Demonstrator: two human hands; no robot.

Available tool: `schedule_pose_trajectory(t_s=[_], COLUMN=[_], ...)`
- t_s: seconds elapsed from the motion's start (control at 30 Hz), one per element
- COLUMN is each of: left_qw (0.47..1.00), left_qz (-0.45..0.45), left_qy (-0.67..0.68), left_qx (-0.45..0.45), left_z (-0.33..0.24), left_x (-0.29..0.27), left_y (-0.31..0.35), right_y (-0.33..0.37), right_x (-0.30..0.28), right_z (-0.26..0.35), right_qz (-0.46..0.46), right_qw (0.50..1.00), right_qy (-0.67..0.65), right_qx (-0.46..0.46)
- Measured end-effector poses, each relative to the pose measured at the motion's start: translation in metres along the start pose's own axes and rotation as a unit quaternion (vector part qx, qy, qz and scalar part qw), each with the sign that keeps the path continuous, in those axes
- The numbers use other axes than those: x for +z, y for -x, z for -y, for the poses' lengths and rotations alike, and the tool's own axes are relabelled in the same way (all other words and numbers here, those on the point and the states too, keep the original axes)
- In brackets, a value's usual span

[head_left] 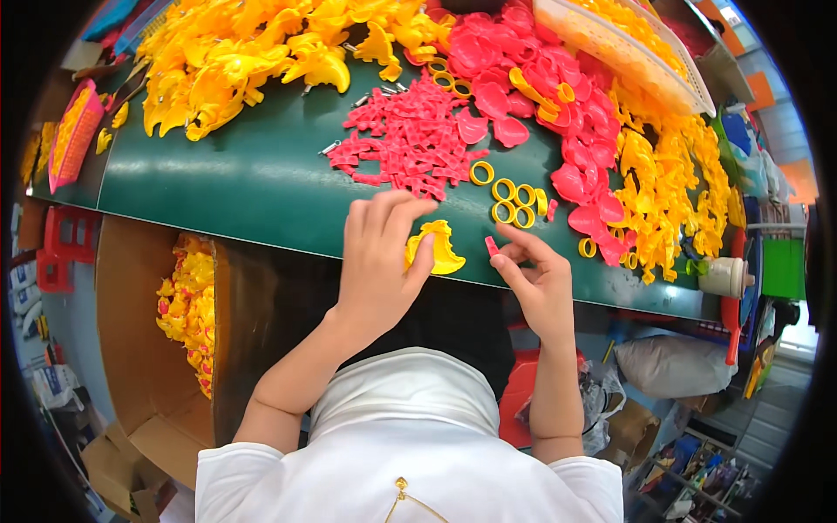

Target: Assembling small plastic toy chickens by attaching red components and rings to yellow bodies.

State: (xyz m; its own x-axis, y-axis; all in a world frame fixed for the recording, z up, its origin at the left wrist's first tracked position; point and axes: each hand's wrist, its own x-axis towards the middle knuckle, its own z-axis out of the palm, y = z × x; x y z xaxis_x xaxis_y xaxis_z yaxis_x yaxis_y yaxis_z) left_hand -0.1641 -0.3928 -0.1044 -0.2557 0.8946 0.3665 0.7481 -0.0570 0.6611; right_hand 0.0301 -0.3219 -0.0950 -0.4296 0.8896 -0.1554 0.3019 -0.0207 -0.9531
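My right hand [542,283] pinches a small pink plastic piece [493,247] between thumb and fingertips, just above the table's near edge. Close to it on the left is a curved, hollow yellow plastic piece [446,250] at the edge. My left hand [377,257] is over that piece's left side, its thumb in front of it and its fingers stretched apart. The left fingertips reach the near side of a heap of small pink plastic pieces [405,131]. Whether the left thumb presses on the yellow piece, I cannot tell.
Several yellow rings [503,190] lie right of the pink heap. Yellow shells [253,57] pile up at the far left, pink cups [571,131] and yellow parts [671,192] at the right. A white basket [641,52] stands behind. Below the left edge is a cardboard box [139,322] with yellow pieces.
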Motion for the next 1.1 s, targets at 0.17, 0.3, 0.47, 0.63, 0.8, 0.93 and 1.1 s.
schedule_pose_trajectory(t_s=[0.17,0.3,0.47,0.63,0.8,0.93,1.1], left_qw=[0.982,0.972,0.965,0.963,0.961,0.959,0.960], left_qz=[0.052,0.046,0.053,0.047,0.044,0.044,0.043], left_qy=[-0.079,-0.090,-0.110,-0.152,-0.153,-0.148,-0.137], left_qx=[0.163,0.210,0.233,0.216,0.228,0.238,0.239], left_z=[0.008,0.011,-0.002,-0.009,-0.010,-0.007,-0.007], left_x=[0.000,0.005,0.002,0.002,0.002,0.002,0.003], left_y=[0.022,0.029,0.024,0.029,0.028,0.029,0.027], right_y=[-0.004,0.004,0.000,0.009,0.010,0.005,0.003], right_x=[-0.006,0.002,0.007,0.026,0.040,0.034,0.033], right_z=[0.000,-0.002,-0.015,-0.006,-0.010,0.001,0.000], right_qz=[0.062,-0.018,-0.152,-0.110,-0.121,-0.083,-0.067], right_qw=[0.994,0.998,0.902,0.942,0.927,0.918,0.927], right_qy=[-0.089,-0.058,0.294,0.185,0.224,0.275,0.257], right_qx=[0.019,-0.028,-0.277,-0.256,-0.276,-0.274,-0.263])
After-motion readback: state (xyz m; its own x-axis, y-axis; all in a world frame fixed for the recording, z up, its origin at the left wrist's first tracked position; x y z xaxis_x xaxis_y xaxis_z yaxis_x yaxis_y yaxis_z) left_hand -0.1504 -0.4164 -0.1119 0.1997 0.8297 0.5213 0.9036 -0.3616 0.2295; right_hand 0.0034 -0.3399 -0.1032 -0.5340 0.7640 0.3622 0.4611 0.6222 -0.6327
